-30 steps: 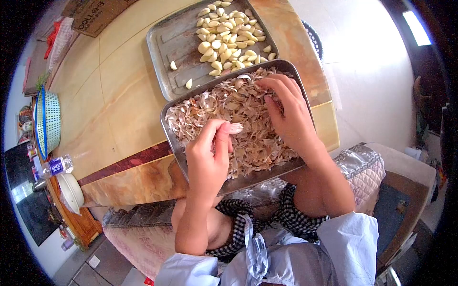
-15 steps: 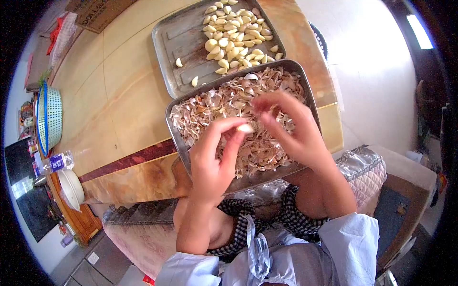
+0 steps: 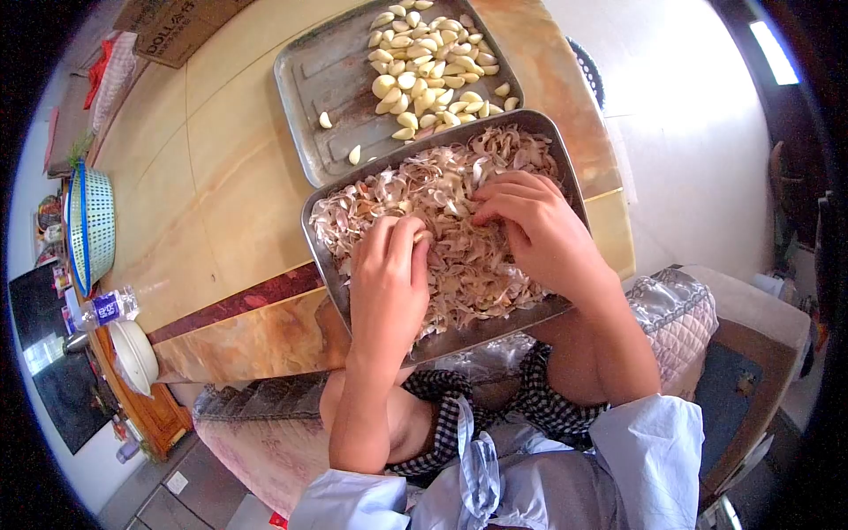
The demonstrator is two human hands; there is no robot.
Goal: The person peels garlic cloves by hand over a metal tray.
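My left hand is closed in a pinch over the near tray, and a bit of pale garlic clove shows at its fingertips. To the right, my right hand reaches down into the garlic skins with fingers bent and apart; its fingertips touch the dry, papery heap. These skins fill a metal tray close to my lap. Just beyond it, a second metal tray carries many peeled garlic cloves, mostly heaped at its right side, with two lying apart on the left.
Both trays rest on a yellow marbled table. At the left stand a blue-rimmed basket, a plastic bottle and a white bowl. A cardboard box lies at the far left. My knees are under the table's near edge.
Both hands have lowered toward the skins. My right hand has gone from raised and blurred to touching the heap, and my left hand has turned palm down with its pinch kept.
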